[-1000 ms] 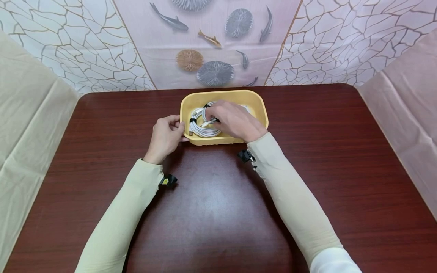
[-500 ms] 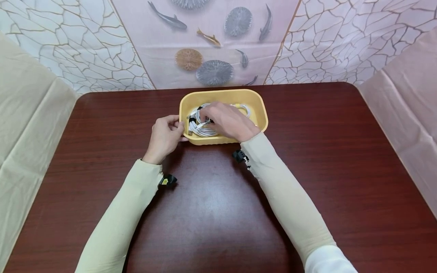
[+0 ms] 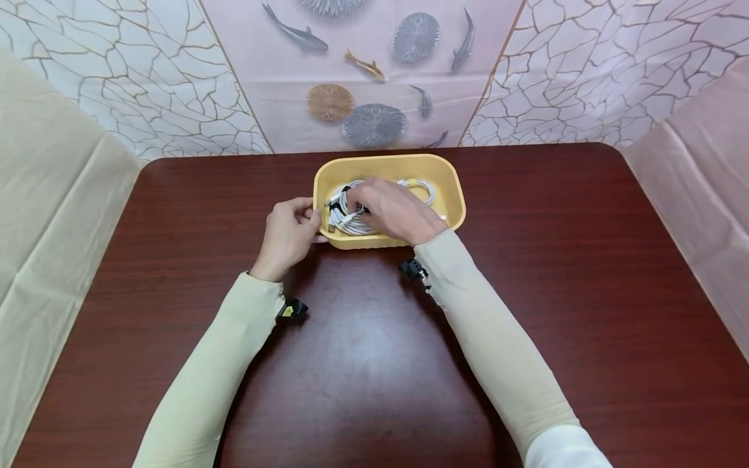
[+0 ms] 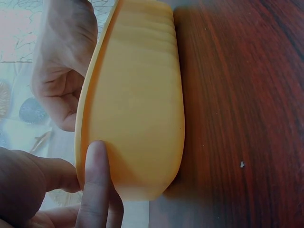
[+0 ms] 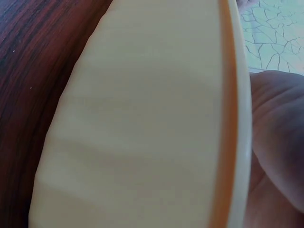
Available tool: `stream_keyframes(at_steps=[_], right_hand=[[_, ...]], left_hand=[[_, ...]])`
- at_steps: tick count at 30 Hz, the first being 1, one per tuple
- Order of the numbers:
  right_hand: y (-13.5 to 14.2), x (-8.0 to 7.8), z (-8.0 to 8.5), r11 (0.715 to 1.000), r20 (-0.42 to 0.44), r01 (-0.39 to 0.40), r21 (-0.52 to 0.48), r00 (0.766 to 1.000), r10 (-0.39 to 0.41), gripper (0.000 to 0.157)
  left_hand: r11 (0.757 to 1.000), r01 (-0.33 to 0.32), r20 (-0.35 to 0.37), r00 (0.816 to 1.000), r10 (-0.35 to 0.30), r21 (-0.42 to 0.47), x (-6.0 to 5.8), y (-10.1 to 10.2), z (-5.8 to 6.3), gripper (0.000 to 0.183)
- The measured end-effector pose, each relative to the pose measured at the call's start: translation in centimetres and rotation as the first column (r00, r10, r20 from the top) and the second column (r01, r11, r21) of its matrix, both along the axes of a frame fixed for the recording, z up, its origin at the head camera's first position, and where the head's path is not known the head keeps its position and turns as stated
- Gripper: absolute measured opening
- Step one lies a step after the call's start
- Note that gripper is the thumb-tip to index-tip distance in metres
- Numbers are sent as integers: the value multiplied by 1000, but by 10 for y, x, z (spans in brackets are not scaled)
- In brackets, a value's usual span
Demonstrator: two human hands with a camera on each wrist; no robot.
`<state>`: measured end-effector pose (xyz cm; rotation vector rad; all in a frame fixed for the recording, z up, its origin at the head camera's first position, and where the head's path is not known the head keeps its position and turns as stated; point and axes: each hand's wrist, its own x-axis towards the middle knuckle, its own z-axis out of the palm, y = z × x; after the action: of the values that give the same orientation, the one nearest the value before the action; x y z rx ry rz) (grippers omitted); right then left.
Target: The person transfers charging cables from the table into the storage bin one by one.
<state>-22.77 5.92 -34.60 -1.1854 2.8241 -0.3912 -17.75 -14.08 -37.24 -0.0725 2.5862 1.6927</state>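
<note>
A yellow plastic bin (image 3: 380,242) stands at the far edge of the table. My left hand (image 3: 285,235) pinches its left end, thumb at the rim and a finger (image 4: 96,164) against the outer wall in the left wrist view. Inside the bin, my right hand (image 3: 394,209) bends down over the left part, fingers curled on a coiled white cable with a black strap. That cable overlaps another white coil (image 3: 351,225) with a black strap. A white coil (image 3: 431,191) with a yellow tie lies to the right. The bin wall (image 5: 142,104) hides the right fingertips in the right wrist view.
Dark red-brown wooden table (image 3: 363,364) extends around the bin. A patterned cloth (image 3: 374,84) with fish hangs right behind the far edge, and beige cloth (image 3: 58,195) borders both sides. Each sleeve carries a small black wrist device (image 3: 414,268).
My right hand has moved a little left inside the bin with the cable, uncovering the yellow-tied coil at the right. My left hand keeps its hold on the bin.
</note>
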Motion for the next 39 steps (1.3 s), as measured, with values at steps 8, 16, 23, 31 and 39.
stream_keyframes(at_steps=[8, 16, 23, 31, 39], right_hand=[[1, 1, -2, 1000, 16, 7, 13, 1000, -7, 14], [0, 1, -4, 1000, 19, -13, 12, 1000, 13, 18], [0, 2, -3, 1000, 6, -7, 4, 1000, 7, 13], [0, 2, -4, 999, -19, -32, 1, 999, 32, 11], [6, 5, -4, 999, -50, -42, -29, 998, 40, 10]], left_hand=[[1000, 0, 0, 1000, 0, 6, -1, 1, -1, 34], [1000, -13, 4, 1000, 13, 4, 1, 0, -1, 33], [1000, -5, -3, 1000, 5, 0, 0, 1, 0, 35], [1000, -2, 14, 1000, 2, -7, -1, -1, 0, 35], [1000, 5, 18, 1000, -5, 13, -2, -1, 2, 35]])
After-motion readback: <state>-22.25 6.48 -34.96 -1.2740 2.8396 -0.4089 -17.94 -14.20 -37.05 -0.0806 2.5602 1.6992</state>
